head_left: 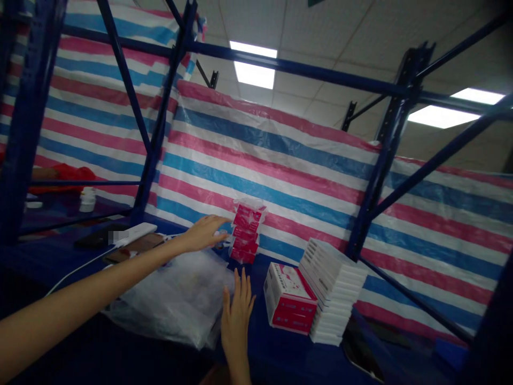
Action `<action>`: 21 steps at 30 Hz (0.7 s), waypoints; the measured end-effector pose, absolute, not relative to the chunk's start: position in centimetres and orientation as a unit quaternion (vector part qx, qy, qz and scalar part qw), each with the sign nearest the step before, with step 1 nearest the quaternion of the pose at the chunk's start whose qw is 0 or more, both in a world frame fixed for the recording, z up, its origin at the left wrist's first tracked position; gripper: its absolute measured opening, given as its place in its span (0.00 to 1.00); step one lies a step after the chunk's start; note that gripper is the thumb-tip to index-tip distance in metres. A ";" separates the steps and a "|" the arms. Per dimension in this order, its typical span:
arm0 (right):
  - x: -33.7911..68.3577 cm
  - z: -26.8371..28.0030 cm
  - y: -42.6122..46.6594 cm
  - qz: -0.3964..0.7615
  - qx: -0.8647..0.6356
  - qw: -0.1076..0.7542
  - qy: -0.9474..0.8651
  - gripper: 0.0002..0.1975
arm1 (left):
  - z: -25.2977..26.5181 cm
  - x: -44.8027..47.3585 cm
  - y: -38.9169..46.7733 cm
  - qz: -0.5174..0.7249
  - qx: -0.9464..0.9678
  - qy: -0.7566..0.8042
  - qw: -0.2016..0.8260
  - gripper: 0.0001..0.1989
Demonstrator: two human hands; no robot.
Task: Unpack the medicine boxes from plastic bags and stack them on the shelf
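My left hand [204, 233] reaches out with its fingers stretched toward a stack of red boxes in clear plastic wrap [245, 232]. Something pale and small shows just below its fingertips, too unclear to name. Lower down, my right hand [237, 313] is raised with its fingers apart, in front of the stack, holding nothing. Between my arms lies a heap of clear plastic bags [180, 299] on the blue tabletop [276, 353]. To the right of my right hand sit red and white boxes [290, 299], one on another.
A tall pile of white boxes [332, 294] stands beside the red and white ones. A white power strip [136, 233] with a cable lies at left, near a white bottle [87, 199]. Blue rack posts [160, 117] and a striped tarp [256, 144] close off the back.
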State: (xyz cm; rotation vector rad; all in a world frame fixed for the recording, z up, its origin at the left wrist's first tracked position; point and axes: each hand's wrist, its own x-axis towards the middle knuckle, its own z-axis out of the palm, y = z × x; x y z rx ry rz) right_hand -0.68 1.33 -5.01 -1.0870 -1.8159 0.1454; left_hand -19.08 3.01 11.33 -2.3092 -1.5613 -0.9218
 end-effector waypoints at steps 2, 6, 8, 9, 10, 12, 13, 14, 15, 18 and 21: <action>-0.4 -5.2 1.6 0.082 -0.452 0.519 -0.720 0.23 | 14.0 -17.2 6.8 -0.399 -0.721 -0.554 0.123 0.37; -0.2 -5.4 1.9 0.108 -0.456 0.543 -0.697 0.22 | 15.7 -12.0 14.1 -0.487 -0.540 -0.686 -0.025 0.56; -0.2 -5.4 1.9 0.114 -0.458 0.541 -0.696 0.22 | 14.3 -9.4 16.6 -0.482 -0.416 -0.762 -0.116 0.59; -0.2 -5.4 1.9 0.116 -0.458 0.539 -0.697 0.22 | 13.4 -8.4 17.5 -0.482 -0.379 -0.780 -0.127 0.60; -0.2 -5.5 1.9 0.118 -0.458 0.540 -0.696 0.21 | 12.6 -7.5 18.2 -0.490 -0.363 -0.784 -0.115 0.60; -0.1 -5.6 1.9 0.119 -0.453 0.548 -0.693 0.21 | 11.3 -6.4 19.2 -0.511 -0.357 -0.777 -0.082 0.60; -0.1 -5.7 1.9 0.119 -0.449 0.553 -0.691 0.20 | 11.0 -6.2 19.5 -0.523 -0.359 -0.770 -0.062 0.59; -0.1 -5.7 1.9 0.121 -0.445 0.557 -0.691 0.20 | 10.9 -6.1 19.7 -0.532 -0.358 -0.766 -0.045 0.58; 0.0 -5.8 1.9 0.123 -0.442 0.559 -0.691 0.20 | 10.9 -6.1 19.9 -0.538 -0.359 -0.762 -0.027 0.57; 0.0 -5.6 1.7 0.137 -0.441 0.554 -0.693 0.20 | 11.5 -6.5 20.0 -0.536 -0.379 -0.754 0.022 0.55; 0.1 -5.2 1.4 0.156 -0.439 0.552 -0.692 0.19 | 12.1 -7.1 19.9 -0.507 -0.408 -0.758 0.037 0.57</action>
